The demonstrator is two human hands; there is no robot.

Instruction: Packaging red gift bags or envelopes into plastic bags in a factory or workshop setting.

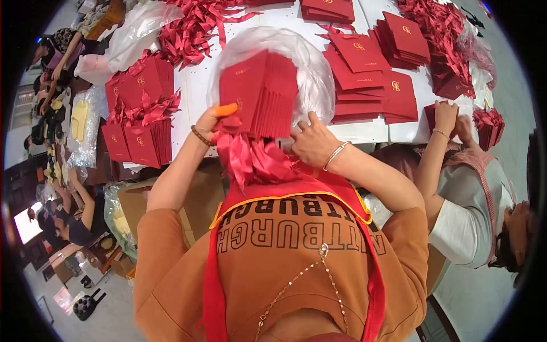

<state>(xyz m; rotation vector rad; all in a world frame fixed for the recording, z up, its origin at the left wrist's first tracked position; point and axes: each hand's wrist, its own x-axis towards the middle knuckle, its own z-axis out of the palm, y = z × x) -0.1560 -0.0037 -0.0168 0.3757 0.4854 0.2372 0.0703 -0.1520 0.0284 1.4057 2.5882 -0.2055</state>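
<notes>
My left hand (215, 124), an orange cover on one finger, grips a thick bundle of flat red paper bags (273, 94). The bundle is upright and fanned a little, slightly smeared by motion. Glossy red ribbons (256, 159) hang from its lower end over my red apron (296, 185). Behind the bundle, a crumpled clear plastic bag (313, 62) spreads over the white table. My right hand (319, 141) is at the bundle's lower right, beside the plastic, its fingers curled. What its fingertips hold is hidden.
Stacks of red bags (359, 80) lie to the right, others (139, 134) to the left. Loose red ribbons (191, 31) are heaped at the far left of the white table (364, 132). A co-worker (470, 188) handles red bags on the right. An open cardboard box (196, 194) stands below the table edge.
</notes>
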